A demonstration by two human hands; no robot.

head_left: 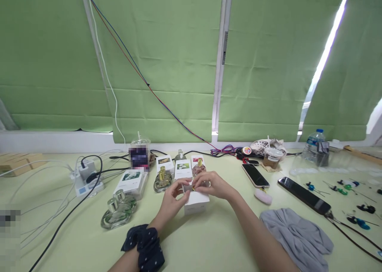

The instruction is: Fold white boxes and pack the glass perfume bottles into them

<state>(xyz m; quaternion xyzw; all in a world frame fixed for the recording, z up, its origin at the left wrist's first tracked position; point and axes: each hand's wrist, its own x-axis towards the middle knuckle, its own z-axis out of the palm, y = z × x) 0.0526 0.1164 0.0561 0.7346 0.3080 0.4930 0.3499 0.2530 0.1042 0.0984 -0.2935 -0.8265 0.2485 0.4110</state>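
Note:
In front of me a small white box stands on the table with its top open. My left hand grips its left side, thumb on the near face and fingers at the back. The fingers of my right hand are pinched together at the opening, on a gold-topped perfume bottle that is mostly hidden inside. Just behind are a pink perfume bottle with a gold cap and a white box with a green picture. Left of my hands lies another gold-capped perfume bottle.
Green-tinted bottles and a larger white box are at left, near a power strip with cables. At right lie two phones, a grey cloth, earphones, a drink cup and a water bottle.

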